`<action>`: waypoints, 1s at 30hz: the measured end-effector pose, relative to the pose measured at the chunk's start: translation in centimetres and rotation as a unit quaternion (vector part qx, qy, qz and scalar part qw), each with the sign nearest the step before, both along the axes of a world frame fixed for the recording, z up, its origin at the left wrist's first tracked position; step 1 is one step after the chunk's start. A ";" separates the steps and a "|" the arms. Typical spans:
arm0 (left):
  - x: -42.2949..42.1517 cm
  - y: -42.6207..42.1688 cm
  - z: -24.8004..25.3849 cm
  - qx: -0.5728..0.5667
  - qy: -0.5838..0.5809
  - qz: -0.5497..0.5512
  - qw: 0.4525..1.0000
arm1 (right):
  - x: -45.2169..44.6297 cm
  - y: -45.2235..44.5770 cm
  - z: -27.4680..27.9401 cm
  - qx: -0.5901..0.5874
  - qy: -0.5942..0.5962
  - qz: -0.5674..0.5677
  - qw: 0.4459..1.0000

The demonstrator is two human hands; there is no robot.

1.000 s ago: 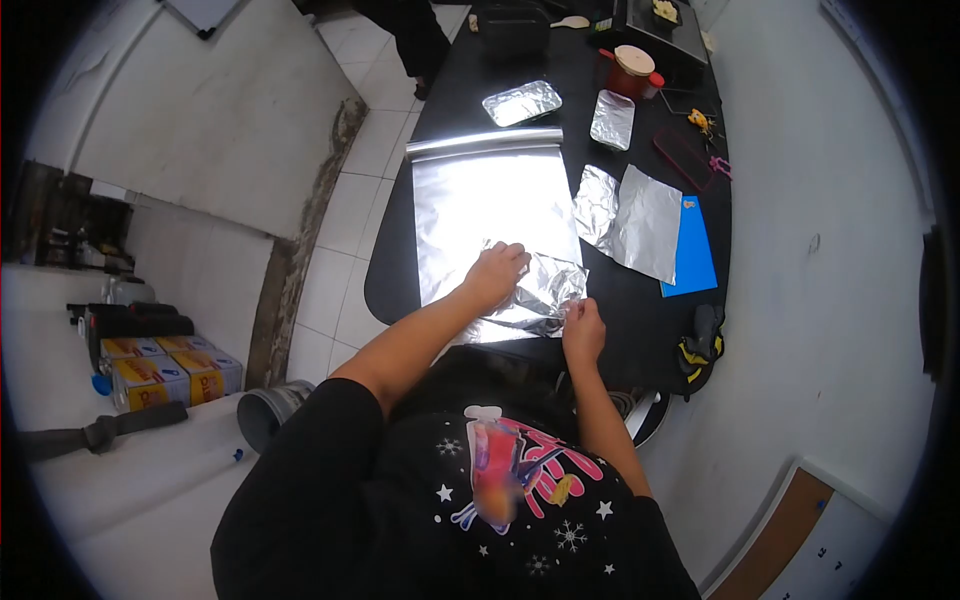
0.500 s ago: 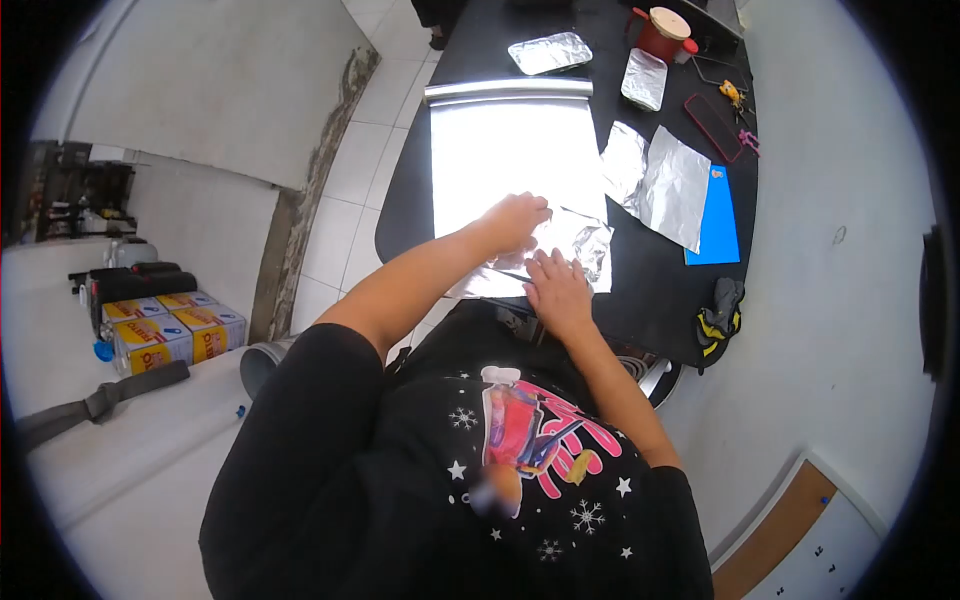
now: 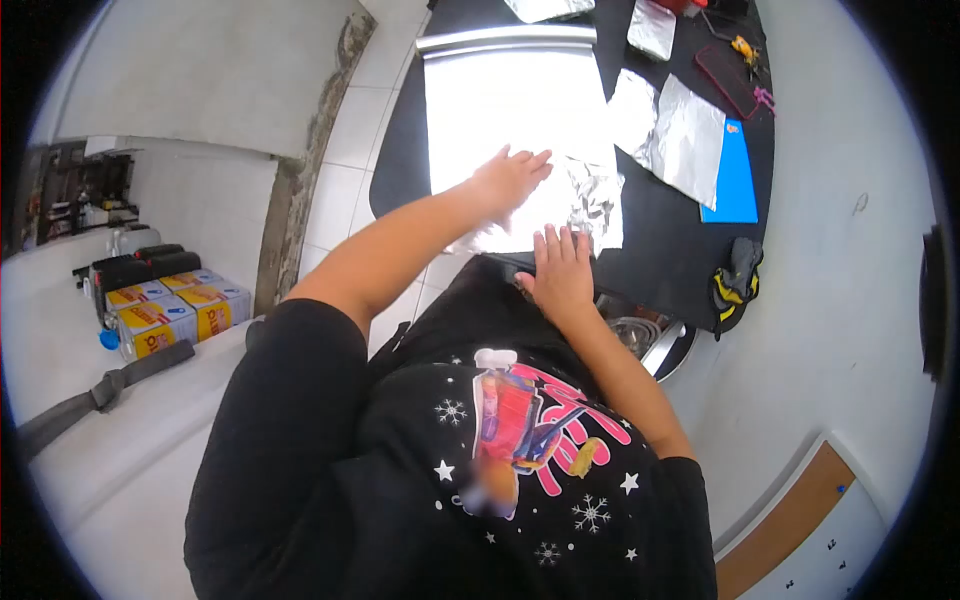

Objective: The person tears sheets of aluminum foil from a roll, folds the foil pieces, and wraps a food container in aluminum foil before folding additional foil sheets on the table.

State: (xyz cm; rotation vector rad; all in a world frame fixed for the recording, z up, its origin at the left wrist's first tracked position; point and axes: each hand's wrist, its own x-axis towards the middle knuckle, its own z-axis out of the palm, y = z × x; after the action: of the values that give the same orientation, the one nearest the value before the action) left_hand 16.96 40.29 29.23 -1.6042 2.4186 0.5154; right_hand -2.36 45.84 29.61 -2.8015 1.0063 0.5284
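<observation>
A wide sheet of aluminium foil point(image 3: 490, 110) lies unrolled on the black table, its roll point(image 3: 505, 40) along the far side. The near right part of the sheet is wrinkled. My left hand point(image 3: 507, 188) rests on the foil with its fingers spread, left of the wrinkled patch. At the sheet's near edge, my right hand point(image 3: 562, 278) lies flat with fingers stretched out, the fingertips touching the foil. Neither hand shows anything held. Glare washes out much of the sheet.
Two loose foil pieces point(image 3: 688, 140) lie right of the sheet beside a blue folder-like sheet point(image 3: 735, 180). Foil-covered trays point(image 3: 652, 30) stand at the back. A dark grey and yellow item point(image 3: 738, 285) is at the right edge. Metal bowls point(image 3: 635, 335) sit below the table edge.
The view has shifted, so the table appears higher. My left hand has gone from curled to spread fingers. My right hand has drawn back towards me, to the foil's near edge.
</observation>
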 end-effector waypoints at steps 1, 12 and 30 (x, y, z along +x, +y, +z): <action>-0.1 0.3 0.1 0.011 -0.001 0.000 1.000 | -0.3 0.5 0.1 -0.004 0.014 -0.007 1.000; 0.2 -0.1 -1.2 0.021 0.023 0.011 0.999 | -8.9 0.4 0.2 -0.047 -0.208 -0.230 0.949; 0.3 -0.2 -0.1 0.010 0.023 -0.003 1.000 | -7.0 -6.7 -1.3 0.431 -0.387 -0.574 0.579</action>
State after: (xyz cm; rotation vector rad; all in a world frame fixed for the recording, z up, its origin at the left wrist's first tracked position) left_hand 17.31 40.13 29.12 -1.5930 2.4416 0.5795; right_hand -9.34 39.11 28.35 -0.8743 1.4130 -0.3334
